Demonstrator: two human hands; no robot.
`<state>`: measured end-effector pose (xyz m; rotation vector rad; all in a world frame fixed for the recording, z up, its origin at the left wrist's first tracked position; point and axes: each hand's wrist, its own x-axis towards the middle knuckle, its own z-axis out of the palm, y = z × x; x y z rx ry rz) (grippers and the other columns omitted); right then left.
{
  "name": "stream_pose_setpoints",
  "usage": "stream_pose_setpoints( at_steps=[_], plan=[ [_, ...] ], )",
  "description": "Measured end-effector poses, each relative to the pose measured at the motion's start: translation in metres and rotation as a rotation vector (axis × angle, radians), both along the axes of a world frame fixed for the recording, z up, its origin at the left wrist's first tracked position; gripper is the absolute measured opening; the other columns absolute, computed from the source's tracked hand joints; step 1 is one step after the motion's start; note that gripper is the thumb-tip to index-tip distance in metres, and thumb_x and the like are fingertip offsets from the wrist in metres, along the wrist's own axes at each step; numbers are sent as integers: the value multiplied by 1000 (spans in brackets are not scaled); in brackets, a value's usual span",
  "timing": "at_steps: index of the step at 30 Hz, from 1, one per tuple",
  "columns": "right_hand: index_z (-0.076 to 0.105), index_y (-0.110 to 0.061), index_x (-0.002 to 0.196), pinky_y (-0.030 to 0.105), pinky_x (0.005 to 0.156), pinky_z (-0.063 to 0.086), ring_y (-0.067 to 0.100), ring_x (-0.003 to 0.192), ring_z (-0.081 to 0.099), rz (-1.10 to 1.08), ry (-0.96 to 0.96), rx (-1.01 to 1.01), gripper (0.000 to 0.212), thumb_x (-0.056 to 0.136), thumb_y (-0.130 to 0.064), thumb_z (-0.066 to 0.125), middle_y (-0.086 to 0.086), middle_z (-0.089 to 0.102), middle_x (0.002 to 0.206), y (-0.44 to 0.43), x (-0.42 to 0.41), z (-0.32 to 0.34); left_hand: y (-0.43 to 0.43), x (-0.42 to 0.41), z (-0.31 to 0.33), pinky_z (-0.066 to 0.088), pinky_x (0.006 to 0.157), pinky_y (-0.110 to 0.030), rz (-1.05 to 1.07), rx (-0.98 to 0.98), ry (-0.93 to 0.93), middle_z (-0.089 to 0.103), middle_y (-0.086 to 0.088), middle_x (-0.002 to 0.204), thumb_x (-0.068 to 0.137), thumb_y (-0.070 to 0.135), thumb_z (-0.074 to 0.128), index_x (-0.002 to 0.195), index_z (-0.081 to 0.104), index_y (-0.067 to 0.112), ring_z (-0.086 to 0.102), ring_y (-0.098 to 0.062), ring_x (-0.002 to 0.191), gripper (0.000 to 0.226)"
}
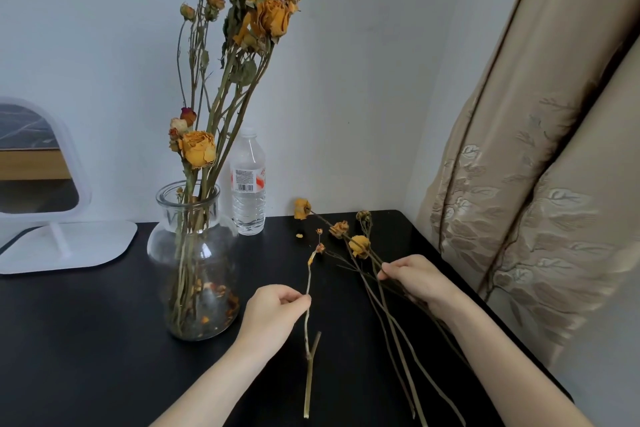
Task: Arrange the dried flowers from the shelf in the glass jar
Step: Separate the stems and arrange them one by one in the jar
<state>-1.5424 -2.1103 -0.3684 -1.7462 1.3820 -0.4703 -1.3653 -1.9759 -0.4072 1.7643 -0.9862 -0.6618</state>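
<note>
While the left hand point(273, 314) is pinching one thin forked stem point(307, 329) between thumb and fingertips, the right hand point(414, 279) is curling round a loose bunch of dried flowers point(360, 246), which is lying on the black table point(104, 340).

The forked stem's long axis is running almost straight away from the person. Its cut end is pointing back toward the body and its small withered buds are pointing toward the wall. I cannot tell whether that lower end is resting on the table or hanging just above it.

The glass jar point(156, 244) is standing to the left of this hand and a little farther off, with its mouth sitting higher than the knuckles. The left hand is plainly the nearer of the two. By my judgement, the stem is going to need swinging upright and leftward, cut end down, before it can drop in.

- **Jar:** one, already holding the standing flowers point(273, 15). I am counting roughly a dozen heads (they overlap too much for an exact count).
- **Right-hand bunch:** four larger heads are showing, on what look like three or four long stems fanning toward the person.
- **Forked stem:** one, carrying two or three tiny buds.
- **Table and surroundings:** one fallen petal point(299, 235) is lying on the table. One water bottle point(247, 184) is standing behind the jar, one white mirror point(45, 163) is sitting at the far left, and a curtain point(540, 184) is hanging on the right.
</note>
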Motion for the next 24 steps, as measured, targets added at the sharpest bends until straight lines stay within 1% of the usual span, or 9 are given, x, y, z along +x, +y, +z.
stream_pose_setpoints(
  at_steps=[2,4,5,7,11,15,19,22,24],
  plan=[
    [71,-18,80,22,60,45,12,70,59,-8,-49,10,28,95,-28,49,4,64,89,1,1,0,1,0,1,39,60,-16,1,-18,-9,69,1,73,84,25,64,74,73,21,62,-7,74,14],
    [70,-18,81,18,48,38,9,50,46,-3,-133,8,28,96,-30,49,2,53,67,2,1,1,3,2,4,38,57,-16,1,-49,-34,64,3,63,84,25,63,73,71,23,58,-6,64,14],
    [70,-18,82,18,46,34,9,48,39,3,-196,6,28,95,-31,49,2,46,62,2,2,3,4,2,5,37,56,-15,-1,-70,-57,60,4,57,85,25,63,73,71,24,54,-5,59,14],
    [69,-18,82,21,48,31,9,48,35,18,-325,-9,27,95,-30,49,0,41,58,3,5,8,7,4,10,35,53,-11,-10,-119,-112,54,8,48,86,26,62,73,70,26,50,-2,51,15],
    [67,-22,81,13,48,30,-2,39,43,59,-448,-147,26,96,-30,47,-16,48,41,13,20,28,19,5,23,39,54,-7,-34,-232,-212,51,15,45,86,24,61,73,67,30,48,3,49,15],
    [63,-20,84,9,41,31,0,38,36,146,-557,-252,23,97,-28,45,-14,41,39,31,37,57,41,9,39,38,56,-6,-38,-367,-257,46,11,44,84,22,64,73,67,32,43,-1,47,15],
    [60,-21,84,9,44,36,0,42,36,181,-605,-368,22,97,-26,43,-10,40,51,52,53,84,73,16,60,39,54,-10,-7,-476,-249,40,5,45,81,24,66,73,69,34,41,-4,48,13],
    [57,-23,80,7,45,34,-2,43,38,190,-633,-473,23,97,-25,42,-7,40,57,65,66,101,97,26,85,41,55,-5,65,-588,-251,48,-1,48,78,24,67,74,70,34,49,-5,50,12],
    [56,-24,78,6,44,33,-2,44,39,200,-657,-523,23,97,-24,42,-6,41,58,71,74,110,112,37,105,42,55,-4,132,-674,-257,56,-5,56,76,32,64,74,70,36,54,-8,54,8]
  ],
)
